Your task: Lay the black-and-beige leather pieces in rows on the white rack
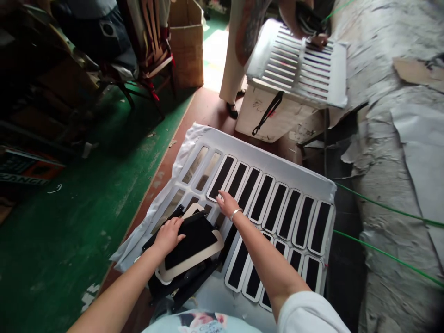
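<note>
On a white cloth-covered board [301,173], white-rimmed rounded frames with black strips lie in two rows; one black strip [222,176] sits at the upper row's left end. My right hand [227,203] touches the lower end of that frame, fingers partly spread; nothing is seen in it. My left hand [169,237] rests on the left edge of a loose pile of black pieces [190,238] and cream frames [194,262], its fingers over a dark piece. What its fingertips grip is too small to tell.
Bare slots [196,165] show at the board's left. Ahead, a person's hand [319,40] is over a second slotted board [291,60] on a white box [274,111]. A wooden chair [152,41] and a carton [187,51] stand at upper left. Green cords [388,208] run at right.
</note>
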### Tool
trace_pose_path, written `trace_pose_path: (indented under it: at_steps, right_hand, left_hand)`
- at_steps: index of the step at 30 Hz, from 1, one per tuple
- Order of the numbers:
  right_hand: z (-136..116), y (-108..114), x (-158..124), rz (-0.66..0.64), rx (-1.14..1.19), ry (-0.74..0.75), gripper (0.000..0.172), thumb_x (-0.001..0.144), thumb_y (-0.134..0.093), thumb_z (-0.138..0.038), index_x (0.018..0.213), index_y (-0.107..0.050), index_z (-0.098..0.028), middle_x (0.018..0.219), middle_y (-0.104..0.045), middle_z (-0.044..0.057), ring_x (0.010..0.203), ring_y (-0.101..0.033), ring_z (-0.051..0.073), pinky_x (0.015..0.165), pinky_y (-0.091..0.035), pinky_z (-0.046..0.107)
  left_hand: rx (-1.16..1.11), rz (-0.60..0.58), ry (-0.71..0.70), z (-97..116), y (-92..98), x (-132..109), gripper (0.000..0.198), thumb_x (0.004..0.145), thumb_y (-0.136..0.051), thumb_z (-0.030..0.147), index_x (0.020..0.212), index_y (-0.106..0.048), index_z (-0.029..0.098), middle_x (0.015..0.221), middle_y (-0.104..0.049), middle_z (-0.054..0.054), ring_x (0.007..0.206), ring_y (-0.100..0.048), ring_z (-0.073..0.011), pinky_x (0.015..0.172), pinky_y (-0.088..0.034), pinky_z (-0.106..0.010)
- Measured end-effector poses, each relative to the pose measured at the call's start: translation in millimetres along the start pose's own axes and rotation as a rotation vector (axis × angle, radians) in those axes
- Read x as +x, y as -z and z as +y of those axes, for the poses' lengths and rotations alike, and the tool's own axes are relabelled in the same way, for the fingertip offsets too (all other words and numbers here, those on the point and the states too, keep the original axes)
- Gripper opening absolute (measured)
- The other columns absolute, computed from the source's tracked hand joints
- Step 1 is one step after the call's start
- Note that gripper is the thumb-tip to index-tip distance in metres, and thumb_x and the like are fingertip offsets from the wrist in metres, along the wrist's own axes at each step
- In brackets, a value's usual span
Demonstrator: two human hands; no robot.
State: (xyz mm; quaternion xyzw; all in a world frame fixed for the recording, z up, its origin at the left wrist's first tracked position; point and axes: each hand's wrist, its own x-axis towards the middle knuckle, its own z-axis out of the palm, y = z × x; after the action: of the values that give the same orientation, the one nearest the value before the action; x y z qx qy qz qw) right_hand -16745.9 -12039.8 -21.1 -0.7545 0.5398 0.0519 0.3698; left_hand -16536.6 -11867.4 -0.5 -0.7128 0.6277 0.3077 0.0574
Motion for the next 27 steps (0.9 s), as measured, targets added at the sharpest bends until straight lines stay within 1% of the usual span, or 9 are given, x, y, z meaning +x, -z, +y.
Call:
trace_pose_path:
  at_steps: [5,8,11,13,15,19,23,25,27]
  right_hand:
    - [5,-42,-96,0.008,0.151,-0.069,0.031,0.086,-0.043,-0.031,0.109,-0.059,-0.017,0.101,-0.063,0.006,0.093,-0.059,0.018,0.086,-0.044,0.029]
    - [6,-66,-135,0.058,0.255,-0.051,0.034,0.079,-0.053,-0.027,0.112,-0.056,-0.017,0.107,-0.058,0.009,0.1,-0.054,0.021,0.092,-0.042,0.034]
    - [9,-75,-151,0.117,0.33,-0.07,0.052,0.072,-0.059,-0.024,0.122,-0.048,-0.018,0.123,-0.048,0.012,0.117,-0.042,0.026,0.102,-0.033,0.041]
    - [12,-71,-155,0.111,0.527,-0.157,0.063,0.069,-0.061,-0.027,0.128,-0.041,-0.017,0.129,-0.042,0.014,0.12,-0.04,0.026,0.1,-0.035,0.042]
    - [14,-60,-160,0.047,0.853,-0.216,0.074,0.067,-0.065,-0.033,0.133,-0.034,-0.019,0.133,-0.038,0.014,0.116,-0.045,0.025,0.095,-0.041,0.041]
    - [5,-29,-175,-0.092,1.408,-0.161,0.082,0.061,-0.073,-0.043,0.132,-0.035,-0.028,0.139,-0.033,0.01,0.118,-0.045,0.023,0.094,-0.042,0.036]
    - [-15,-11,-176,-0.292,1.575,-0.098,0.062,0.065,-0.067,-0.057,0.116,-0.055,-0.023,0.12,-0.055,0.009,0.11,-0.052,0.025,0.087,-0.046,0.038]
    - [-18,-5,-166,-0.239,1.553,-0.188,0.056,0.07,-0.058,-0.063,0.107,-0.061,-0.021,0.112,-0.06,0.009,0.104,-0.056,0.023,0.083,-0.048,0.036]
    - [-15,4,-154,-0.212,1.537,-0.344,0.057,0.074,-0.049,-0.068,0.102,-0.062,-0.02,0.111,-0.061,0.009,0.1,-0.058,0.023,0.076,-0.051,0.035]
  left_hand:
    - [0.075,0.039,0.031,5,-1.3,1,0.039,0.076,-0.059,0.023,0.114,-0.05,0.018,0.108,-0.052,-0.008,0.098,-0.052,-0.0227,0.085,-0.042,-0.032]
    - [0.023,-0.029,0.072,8,2.0,0,0.027,0.077,-0.055,0.023,0.103,-0.056,0.016,0.103,-0.054,-0.009,0.091,-0.055,-0.0216,0.08,-0.045,-0.032]
    - [-0.03,-0.056,0.066,9,12.9,-6,0.014,0.077,-0.054,0.027,0.082,-0.061,0.016,0.095,-0.057,-0.008,0.094,-0.055,-0.0225,0.084,-0.044,-0.033]
    - [-0.256,-0.072,0.009,10,25.2,-17,0.018,0.077,-0.053,0.031,0.083,-0.062,0.016,0.101,-0.058,-0.008,0.102,-0.053,-0.0224,0.091,-0.042,-0.034]
    - [-0.682,-0.173,-0.015,12,39.5,-34,0.03,0.079,-0.051,0.038,0.097,-0.06,0.016,0.105,-0.06,-0.008,0.101,-0.056,-0.0219,0.09,-0.044,-0.035]
    - [-1.406,-0.326,0.072,29,61.0,-71,0.048,0.079,-0.05,0.046,0.117,-0.05,0.017,0.104,-0.065,-0.01,0.099,-0.061,-0.0262,0.088,-0.048,-0.041]
    - [-1.526,-0.137,0.076,57,64.8,-83,0.045,0.081,-0.049,0.045,0.12,-0.049,0.024,0.107,-0.065,-0.006,0.099,-0.061,-0.027,0.087,-0.05,-0.042]
    - [-1.368,0.062,0.033,68,65.3,-82,0.042,0.083,-0.048,0.043,0.121,-0.049,0.025,0.111,-0.064,-0.005,0.103,-0.06,-0.0265,0.088,-0.05,-0.041]
    - [-1.1,0.225,-0.13,75,68.9,-80,0.036,0.084,-0.048,0.038,0.118,-0.053,0.026,0.118,-0.061,-0.006,0.109,-0.056,-0.0257,0.092,-0.047,-0.039]
